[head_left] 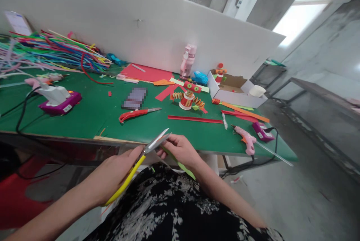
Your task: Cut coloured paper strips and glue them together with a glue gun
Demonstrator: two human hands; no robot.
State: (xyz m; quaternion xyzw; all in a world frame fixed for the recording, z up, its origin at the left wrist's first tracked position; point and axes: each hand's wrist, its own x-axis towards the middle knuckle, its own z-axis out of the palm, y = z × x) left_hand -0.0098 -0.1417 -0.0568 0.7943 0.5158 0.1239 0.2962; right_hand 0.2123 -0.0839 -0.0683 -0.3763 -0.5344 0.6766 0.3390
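My left hand (pixel 119 169) is closed around yellow-handled scissors (pixel 128 181), just off the table's front edge. The blades are parted a little and point up toward my right hand (pixel 182 151). Its fingers are pinched on a light green paper strip (pixel 187 170), whose loose end hangs toward my lap. The blade tips reach my right fingertips; whether they touch the strip is hard to tell. Beyond my hands stands a paper-cup figure (pixel 186 101) with a red tube head, green eyes and folded orange arms.
The green table (pixel 107 123) holds a red-handled cutter (pixel 135 114), a folded red paper strip (pixel 194 119) and a pink glue gun (pixel 246 139). Behind are a white box (pixel 242 100), a pink bottle (pixel 188 61) and many pipe cleaners (pixel 70 55). A purple power socket (pixel 60 105) sits left.
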